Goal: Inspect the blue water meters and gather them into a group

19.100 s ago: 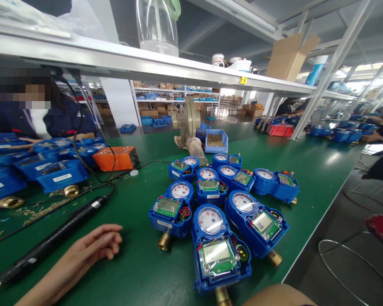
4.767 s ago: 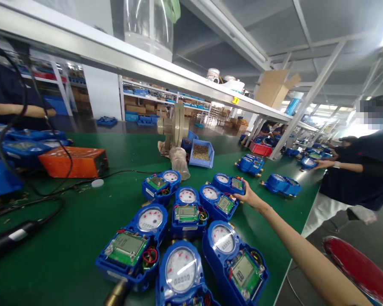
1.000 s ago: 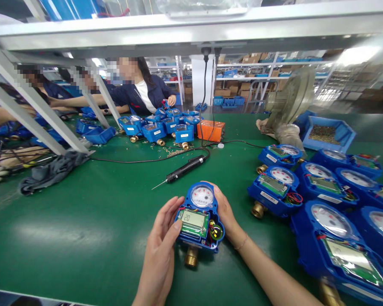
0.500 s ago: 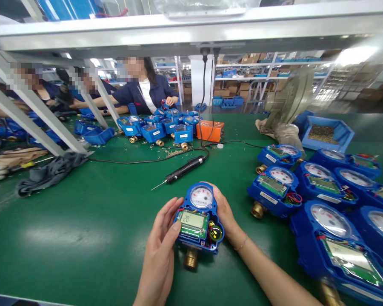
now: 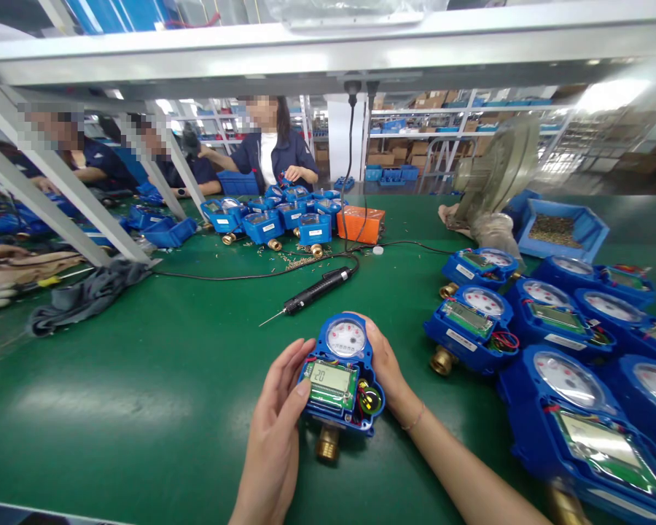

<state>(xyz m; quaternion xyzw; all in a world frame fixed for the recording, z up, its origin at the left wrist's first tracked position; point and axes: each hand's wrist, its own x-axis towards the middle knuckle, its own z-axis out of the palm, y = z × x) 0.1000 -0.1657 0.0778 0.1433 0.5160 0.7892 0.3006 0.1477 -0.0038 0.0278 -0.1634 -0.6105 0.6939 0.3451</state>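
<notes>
A green workbench [image 5: 142,408] fills most of the frame, beneath a white shelf beam [image 5: 317,55] running across the top. A cluster of blue meters [image 5: 557,317] stands at the right. At lower centre, the person's left hand [image 5: 278,408] and right hand [image 5: 385,361] clasp a single open meter [image 5: 336,375] between them, left thumb on its front, right fingertips hidden behind it. Near the centre lie a black screwdriver [image 5: 317,292], an orange box [image 5: 356,223] and a small white cap [image 5: 377,250].
</notes>
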